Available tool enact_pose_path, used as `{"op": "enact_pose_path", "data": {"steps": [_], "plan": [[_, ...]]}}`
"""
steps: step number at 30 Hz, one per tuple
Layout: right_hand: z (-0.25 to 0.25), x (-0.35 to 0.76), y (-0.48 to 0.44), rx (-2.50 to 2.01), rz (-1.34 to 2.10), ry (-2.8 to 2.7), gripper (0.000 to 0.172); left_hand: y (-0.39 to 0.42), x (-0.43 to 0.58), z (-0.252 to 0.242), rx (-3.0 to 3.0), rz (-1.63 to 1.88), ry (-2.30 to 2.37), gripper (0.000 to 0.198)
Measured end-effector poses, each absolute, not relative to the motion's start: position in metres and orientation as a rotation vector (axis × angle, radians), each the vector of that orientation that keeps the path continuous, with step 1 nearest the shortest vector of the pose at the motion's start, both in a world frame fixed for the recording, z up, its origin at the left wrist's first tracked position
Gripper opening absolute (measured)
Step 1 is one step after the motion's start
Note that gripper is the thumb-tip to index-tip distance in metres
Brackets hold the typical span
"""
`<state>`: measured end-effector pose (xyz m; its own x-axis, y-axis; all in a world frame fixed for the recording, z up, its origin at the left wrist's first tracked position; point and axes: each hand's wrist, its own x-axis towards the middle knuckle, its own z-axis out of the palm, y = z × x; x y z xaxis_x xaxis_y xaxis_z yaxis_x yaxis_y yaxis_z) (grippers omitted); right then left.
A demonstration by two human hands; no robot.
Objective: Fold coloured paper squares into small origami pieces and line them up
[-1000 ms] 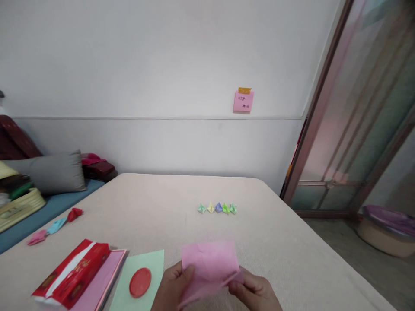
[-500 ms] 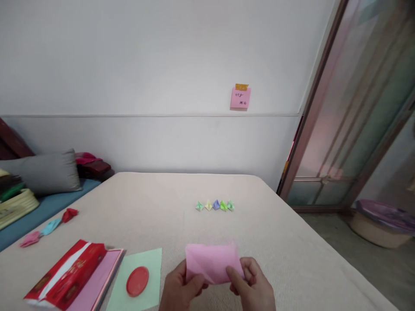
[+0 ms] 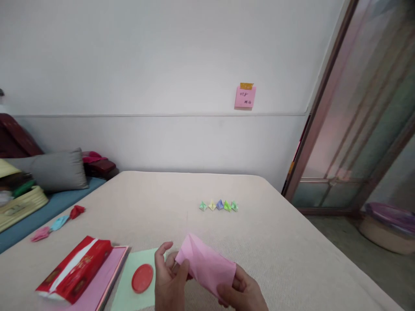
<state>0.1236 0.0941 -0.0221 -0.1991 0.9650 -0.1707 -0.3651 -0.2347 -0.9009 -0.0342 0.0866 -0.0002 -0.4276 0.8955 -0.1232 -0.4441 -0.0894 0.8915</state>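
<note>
While held over near tabletop (image 3: 259,233), pinched at left corner by left hand (image 3: 170,280), clamped at near-right edge by right hand (image 3: 243,296): folded pink paper (image 3: 207,265).

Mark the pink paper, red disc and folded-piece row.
pink paper (image 3: 207,265): head view, sheet's middle
red disc (image 3: 142,278): head view, its centre
folded-piece row (image 3: 220,205): head view, blue middle piece

The pink paper (image 3: 207,265) has turned from level to slanted between the hands, and the left hand (image 3: 170,276) opened its fingers.
</note>
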Motion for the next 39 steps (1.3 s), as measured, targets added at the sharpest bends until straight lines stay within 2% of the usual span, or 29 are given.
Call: {"op": "enact_pose_path", "data": {"steps": [3, 5, 7, 11, 16, 21, 26, 34, 39], "plan": [[-0.022, 0.121, 0.093, -1.008, 1.602, -0.902, 0.038, 0.086, -0.030, -0.002, 0.683, 1.816, 1.146, 0.048], [-0.022, 0.120, 0.092, -1.017, 1.583, -0.897, 0.035, 0.085, -0.028, -0.005, 0.758, 1.742, 1.155, 0.029], [-0.021, 0.119, 0.092, -1.015, 1.573, -0.890, 0.031, 0.084, -0.026, -0.007, 0.796, 1.589, 1.104, 0.019], [-0.020, 0.120, 0.092, -0.981, 1.615, -0.893, 0.033, 0.083, -0.028, -0.010, 0.749, 1.393, 0.996, 0.023], [-0.019, 0.132, 0.096, -0.907, 1.638, -0.883, 0.022, 0.086, -0.035, -0.015, 0.962, 1.405, 1.271, 0.023], [-0.014, 0.141, 0.097, -0.885, 1.634, -0.917, 0.034, 0.085, -0.032, -0.015, 1.071, 1.326, 1.218, 0.024], [-0.001, 0.142, 0.092, -0.972, 1.561, -1.101, 0.024, 0.086, -0.030, -0.013, 1.009, 1.382, 1.224, 0.021], [0.004, 0.143, 0.088, -0.997, 1.514, -1.146, 0.035, 0.085, -0.033, -0.005, 0.912, 1.457, 1.203, 0.014], [-0.005, 0.132, 0.089, -1.005, 1.477, -1.086, 0.063, 0.083, -0.031, -0.006, 1.072, 1.462, 1.357, 0.017]]}}
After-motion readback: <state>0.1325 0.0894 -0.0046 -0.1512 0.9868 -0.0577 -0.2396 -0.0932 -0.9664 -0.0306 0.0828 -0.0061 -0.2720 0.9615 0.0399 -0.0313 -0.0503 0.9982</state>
